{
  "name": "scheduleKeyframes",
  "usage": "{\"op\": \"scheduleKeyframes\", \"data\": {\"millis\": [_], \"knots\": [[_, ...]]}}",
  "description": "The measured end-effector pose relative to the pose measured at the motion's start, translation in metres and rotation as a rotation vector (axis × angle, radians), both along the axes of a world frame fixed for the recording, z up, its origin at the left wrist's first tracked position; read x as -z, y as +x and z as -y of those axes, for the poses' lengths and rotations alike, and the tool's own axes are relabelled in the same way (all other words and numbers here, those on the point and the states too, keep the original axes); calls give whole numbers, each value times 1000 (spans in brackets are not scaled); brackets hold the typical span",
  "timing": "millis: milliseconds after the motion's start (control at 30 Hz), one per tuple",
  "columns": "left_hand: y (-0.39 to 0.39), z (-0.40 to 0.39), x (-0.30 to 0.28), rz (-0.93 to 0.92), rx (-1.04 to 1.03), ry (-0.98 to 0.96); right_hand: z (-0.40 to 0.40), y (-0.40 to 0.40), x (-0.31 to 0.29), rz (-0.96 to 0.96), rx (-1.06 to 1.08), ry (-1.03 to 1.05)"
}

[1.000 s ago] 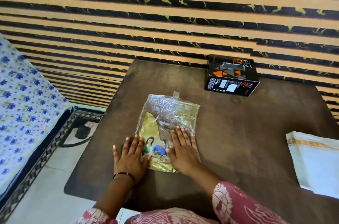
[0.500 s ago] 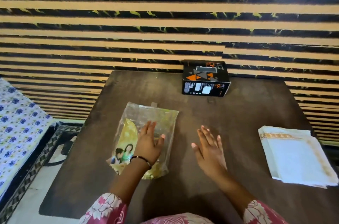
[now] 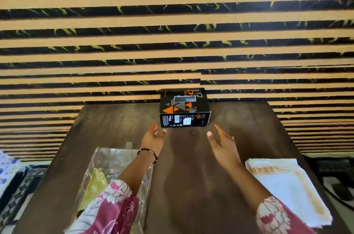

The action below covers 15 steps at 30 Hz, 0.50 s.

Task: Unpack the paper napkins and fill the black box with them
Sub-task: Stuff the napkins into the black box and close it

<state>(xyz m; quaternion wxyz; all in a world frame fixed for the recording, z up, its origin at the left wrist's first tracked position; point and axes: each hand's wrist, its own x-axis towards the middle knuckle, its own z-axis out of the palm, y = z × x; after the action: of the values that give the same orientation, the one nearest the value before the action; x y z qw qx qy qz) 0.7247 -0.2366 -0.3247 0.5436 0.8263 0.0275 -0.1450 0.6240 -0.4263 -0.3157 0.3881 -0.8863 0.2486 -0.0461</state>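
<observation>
Black box on tabletop just beyond both hands, left hand and right hand spread empty, napkin pack under left forearm.

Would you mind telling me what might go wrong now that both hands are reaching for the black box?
1. The box sits at the table's far edge against the wall; a push from the open left hand or right hand could jam or tip it.
2. The left forearm lies over the plastic packet, so it may drag the packet along.
3. The towel overhangs the table's right edge and might slip off if brushed.
</observation>
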Motion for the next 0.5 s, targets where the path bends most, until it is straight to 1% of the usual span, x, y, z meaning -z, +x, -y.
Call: {"op": "scheduleKeyframes", "data": {"millis": [67, 133, 167, 233, 333, 367, 500], "knots": [[17, 11, -1, -37, -56, -13, 6, 20, -3, 9, 64, 143], [32, 20, 3, -82, -102, -71, 11, 42, -4, 10, 125, 268], [38, 23, 3, -96, -114, -60, 13, 51, -5, 10, 149, 316], [50, 29, 6, -99, -100, -40, 19, 69, -2, 17, 182, 417], [62, 37, 13, -69, -53, -148, 25, 89, 3, 21, 217, 525], [65, 39, 16, -59, -30, -147, 28, 94, 5, 23, 229, 551], [67, 39, 29, 20, 3, 53, 30, 100, 12, 33, 230, 563]]}}
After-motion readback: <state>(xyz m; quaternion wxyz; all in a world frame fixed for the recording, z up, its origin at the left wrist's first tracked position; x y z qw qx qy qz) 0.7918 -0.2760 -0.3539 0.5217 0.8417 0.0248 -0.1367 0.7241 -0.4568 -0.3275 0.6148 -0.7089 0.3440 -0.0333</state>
